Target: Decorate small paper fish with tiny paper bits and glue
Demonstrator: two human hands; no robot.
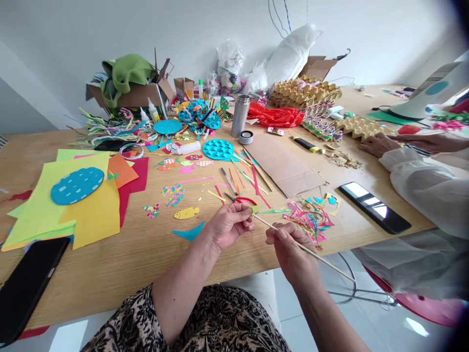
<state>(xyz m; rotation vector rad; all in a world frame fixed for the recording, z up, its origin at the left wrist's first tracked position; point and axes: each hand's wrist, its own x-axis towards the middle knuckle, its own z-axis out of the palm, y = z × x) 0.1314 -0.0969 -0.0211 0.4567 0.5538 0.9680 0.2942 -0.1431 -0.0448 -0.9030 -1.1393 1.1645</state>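
Left hand (230,226): over the table (146,276), inward of its near edge; thumb and fingers are pinched together on a small green piece (254,209).
Right hand (293,249): at the near edge, fingers closed around a thin pale stick (330,264).
Stick: slanting, its upper end at the green piece, its lower end out past the near edge above the floor; whether the green piece is fixed to it, I cannot tell.
Beyond the left hand: scissors (246,200) with reddish-orange handles, a pen (229,181) and loose paper strips (255,180).
Left of that hand: a yellow paper fish (186,213) and a pointed blue scrap (189,232), both nearer the near edge than the far one.
Beyond the right hand: a heap of coloured paper shreds (309,217), with a cardboard sheet (284,164) farther in.
Near right corner: a dark phone (373,206) lying flat.
Near left corner: another phone (31,288); farther in, coloured paper sheets (97,215) carry a spotted blue oval (77,186).
Toward the far edge: an upright metal flask (240,116), a tape roll (245,137) just before it, and stacked egg trays (306,91).
Right end: a co-worker's hand (379,145) beside more tray pieces.
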